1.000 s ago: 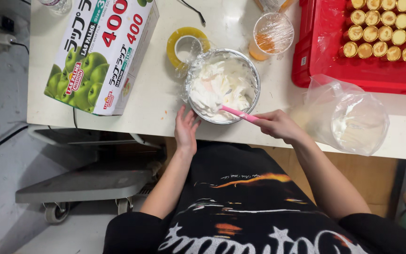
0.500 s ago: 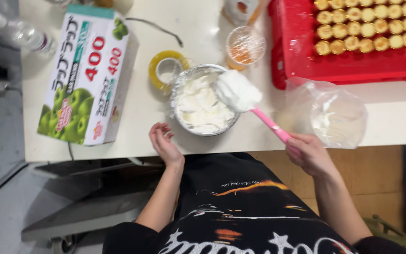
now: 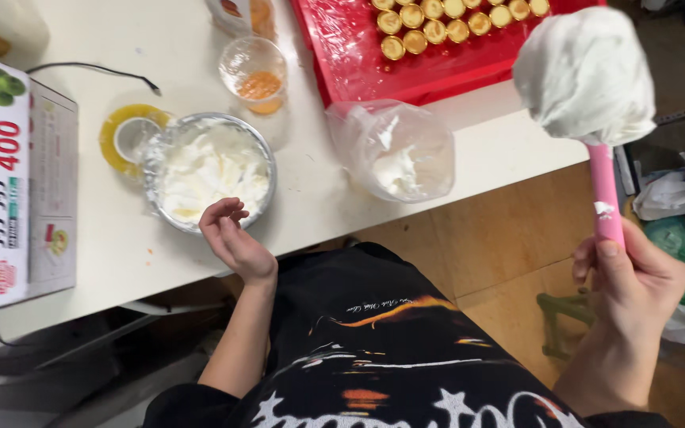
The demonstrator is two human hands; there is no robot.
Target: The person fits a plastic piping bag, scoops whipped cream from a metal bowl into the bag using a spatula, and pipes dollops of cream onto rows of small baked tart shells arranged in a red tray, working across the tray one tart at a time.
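Spatula (image 3: 606,190), pink-handled and loaded with a big lump of white cream (image 3: 587,73), gripped at the handle's lower end by right hand (image 3: 636,277), fingers wrapped tight round it, blade raised high, well off the bench (image 3: 120,246) and out over the wooden floor. Left hand (image 3: 233,242) loose and half-curled, clamped on nothing, fingertips at the near rim of a foil-lined bowl (image 3: 209,170) of white cream. Yellow tape roll (image 3: 124,135) touching the bowl on the far left side of that hand. Clear cup (image 3: 255,75) with orange contents beyond the bowl. Between the two hands, a clear plastic bag (image 3: 394,150) with some cream inside, at the bench edge. Beyond the bag, red tray (image 3: 358,55) holding rows of small golden pastry shells. Far left of the left hand, a cling-film box (image 3: 9,182) printed with green apples.
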